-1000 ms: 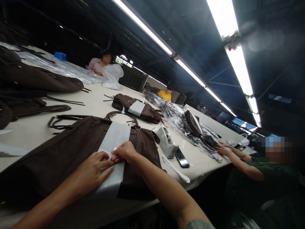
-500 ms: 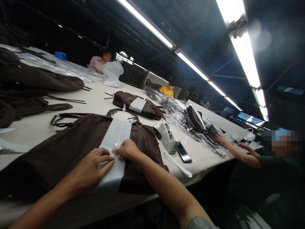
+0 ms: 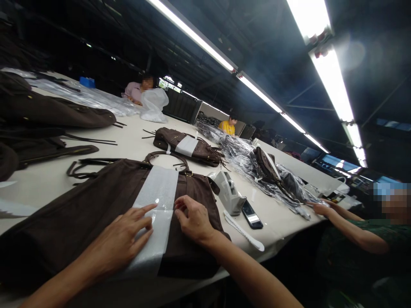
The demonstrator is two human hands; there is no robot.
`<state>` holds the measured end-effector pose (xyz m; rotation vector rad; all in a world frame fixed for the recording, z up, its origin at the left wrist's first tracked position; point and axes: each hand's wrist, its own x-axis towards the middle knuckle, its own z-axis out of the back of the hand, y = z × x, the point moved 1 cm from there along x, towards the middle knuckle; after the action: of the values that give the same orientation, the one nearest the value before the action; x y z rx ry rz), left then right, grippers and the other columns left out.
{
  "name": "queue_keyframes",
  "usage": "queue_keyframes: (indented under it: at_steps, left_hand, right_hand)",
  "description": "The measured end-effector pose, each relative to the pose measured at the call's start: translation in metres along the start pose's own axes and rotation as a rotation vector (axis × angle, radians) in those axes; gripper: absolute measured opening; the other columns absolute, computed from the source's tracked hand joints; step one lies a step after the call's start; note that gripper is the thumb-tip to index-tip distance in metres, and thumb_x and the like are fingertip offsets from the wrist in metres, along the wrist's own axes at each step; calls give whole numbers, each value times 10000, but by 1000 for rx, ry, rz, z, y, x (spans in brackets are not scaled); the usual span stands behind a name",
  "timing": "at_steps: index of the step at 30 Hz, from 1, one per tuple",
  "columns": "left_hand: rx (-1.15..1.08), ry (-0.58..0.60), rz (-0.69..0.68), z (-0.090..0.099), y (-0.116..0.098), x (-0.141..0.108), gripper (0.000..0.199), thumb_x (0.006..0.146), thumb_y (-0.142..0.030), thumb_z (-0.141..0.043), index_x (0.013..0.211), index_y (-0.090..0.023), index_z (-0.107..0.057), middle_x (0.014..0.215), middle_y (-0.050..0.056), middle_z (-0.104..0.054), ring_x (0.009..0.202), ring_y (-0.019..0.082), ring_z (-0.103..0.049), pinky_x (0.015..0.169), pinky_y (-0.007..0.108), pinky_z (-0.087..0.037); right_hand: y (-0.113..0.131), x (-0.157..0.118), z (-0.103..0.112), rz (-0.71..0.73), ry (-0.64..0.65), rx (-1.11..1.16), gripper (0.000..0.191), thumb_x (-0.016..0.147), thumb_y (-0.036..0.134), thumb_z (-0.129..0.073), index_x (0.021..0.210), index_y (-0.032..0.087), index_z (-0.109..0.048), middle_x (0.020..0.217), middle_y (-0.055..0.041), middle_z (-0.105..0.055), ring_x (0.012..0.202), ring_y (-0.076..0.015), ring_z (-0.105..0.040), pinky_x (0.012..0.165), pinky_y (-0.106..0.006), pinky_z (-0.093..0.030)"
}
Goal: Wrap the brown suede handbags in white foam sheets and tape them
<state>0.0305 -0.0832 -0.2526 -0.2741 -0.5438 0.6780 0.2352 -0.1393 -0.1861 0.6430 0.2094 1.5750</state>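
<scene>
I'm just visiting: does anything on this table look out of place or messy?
Nothing looks damaged or spilled. The white foam strip lies flat across the brown bag under both hands. Only a phone sits near the table's edge.

I see a long pale bench (image 3: 135, 143) under a dark ceiling (image 3: 250, 38). Bright tube lights (image 3: 330, 81) run overhead.

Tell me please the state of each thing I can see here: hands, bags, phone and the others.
left hand: open, fingers flat on the white foam strip
right hand: open, fingertips at the strip's edge
white foam strip: lying across the brown bag
brown bag: lying flat on the table
second brown bag: lying flat, wrapped with a strip
tape dispenser: upright
phone: face up, screen lit
</scene>
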Motion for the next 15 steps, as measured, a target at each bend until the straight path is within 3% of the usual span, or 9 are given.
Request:
queue_keyframes:
  at_steps: [3, 5, 7, 10, 15]
  left_hand:
    - [79, 92, 45, 2, -4, 2, 415, 905, -461, -382, 1084, -253, -693, 1460, 56, -502, 1256, 300, -537, 1005, 498, -485]
    - [104, 98, 57, 5, -7, 3, 470, 883, -448, -382, 1170, -212, -670, 1428, 92, -531, 1250, 319, -545, 1012, 519, -478]
    - [106, 109, 58, 8, -9, 3, 493, 863, -436, -379, 1174, -190, -671, 1370, 115, -582, 1235, 322, -557, 1006, 516, -481]
    - [92, 147, 76, 10, -10, 3, 488, 856, -436, -358, 1139, -207, -684, 1292, 104, -639, 1242, 306, -555, 1012, 502, -477]
    - [111, 132, 95, 1, -1, 0, 592, 846, -435, -357, 1338, -184, -570, 1400, 65, -560, 1264, 321, -537, 1030, 521, -454]
  right_hand:
    - [-6, -10, -4, 261, 161, -81, 563, 867, 111, -509, 1420, 198, -455, 1408, -47, -548, 1328, -185, -457, 1125, -324, -359]
    - [-11, -12, -11, 316, 324, -136, 674, 875, 108, -466, 1523, 205, -307, 1520, -36, -429, 1447, -202, -301, 1196, -375, -256]
    - [-13, -13, -15, 305, 416, -181, 707, 879, 108, -434, 1550, 221, -244, 1556, -29, -374, 1478, -207, -239, 1213, -408, -206]
    - [-11, -16, -13, 290, 435, -222, 692, 875, 104, -417, 1541, 215, -268, 1537, -35, -407, 1474, -180, -251, 1217, -407, -178]
    - [-8, -27, -4, 305, 435, -228, 631, 878, 108, -431, 1501, 178, -356, 1478, -78, -486, 1428, -145, -351, 1202, -355, -212]
